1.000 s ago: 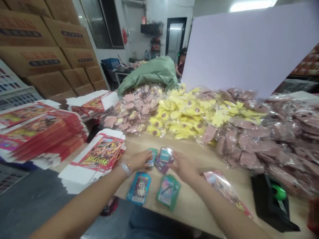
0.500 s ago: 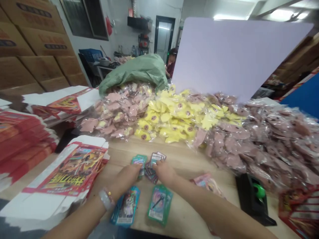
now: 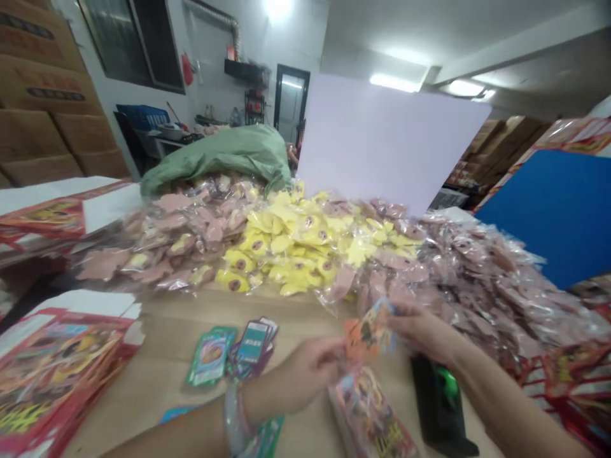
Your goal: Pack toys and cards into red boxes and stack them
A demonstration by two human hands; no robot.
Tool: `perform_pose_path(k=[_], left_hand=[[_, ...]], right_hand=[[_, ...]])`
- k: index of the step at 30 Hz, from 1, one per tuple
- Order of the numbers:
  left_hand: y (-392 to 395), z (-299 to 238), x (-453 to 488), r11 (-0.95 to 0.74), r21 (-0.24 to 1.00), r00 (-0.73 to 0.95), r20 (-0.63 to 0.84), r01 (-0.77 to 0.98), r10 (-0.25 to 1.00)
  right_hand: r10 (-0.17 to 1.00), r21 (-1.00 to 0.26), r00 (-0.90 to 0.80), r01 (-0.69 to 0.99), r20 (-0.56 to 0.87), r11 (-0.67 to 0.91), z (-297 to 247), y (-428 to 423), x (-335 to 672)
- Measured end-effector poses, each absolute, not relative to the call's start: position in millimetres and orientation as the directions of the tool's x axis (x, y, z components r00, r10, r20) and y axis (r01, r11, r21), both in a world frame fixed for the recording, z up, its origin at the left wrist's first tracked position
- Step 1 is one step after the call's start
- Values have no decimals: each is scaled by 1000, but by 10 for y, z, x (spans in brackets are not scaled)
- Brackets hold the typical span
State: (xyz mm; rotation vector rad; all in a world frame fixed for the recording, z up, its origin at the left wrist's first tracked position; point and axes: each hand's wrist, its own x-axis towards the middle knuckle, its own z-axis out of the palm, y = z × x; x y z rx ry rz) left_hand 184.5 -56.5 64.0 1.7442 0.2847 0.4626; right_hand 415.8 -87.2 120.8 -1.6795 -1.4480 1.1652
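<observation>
Orange foil card pack point(image 3: 370, 332) held up above the table, right hand point(image 3: 422, 332) gripping it, left hand point(image 3: 308, 375) half open at its lower edge, contact unclear; loose card stacks point(image 3: 252, 348) at 9 o'clock, black tape dispenser point(image 3: 439, 401) at 5 o'clock.

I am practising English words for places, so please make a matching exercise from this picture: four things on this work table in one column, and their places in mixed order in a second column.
Column 1
1. Green woven sack
2. Black tape dispenser with a green roll
3. Yellow packets in clear plastic
4. Orange printed card

Column 2
A. Held up in the right hand
B. Between the pink packets
C. Behind the pink packets, at the far side
D. On the wooden table, below the right hand

Right pairs: 1-C, 2-D, 3-B, 4-A
</observation>
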Motion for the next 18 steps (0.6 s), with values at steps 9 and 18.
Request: perform_pose_path(k=[9, 18], left_hand=[[-657, -505, 3160, -924, 379, 997, -37, -46, -65], [-81, 100, 2453, -653, 659, 880, -28, 372, 474]], right_hand=[[982, -224, 144, 960, -124, -169, 1654, 984, 4899], [980, -88, 195, 976, -48, -198, 1351, 1141, 4905]])
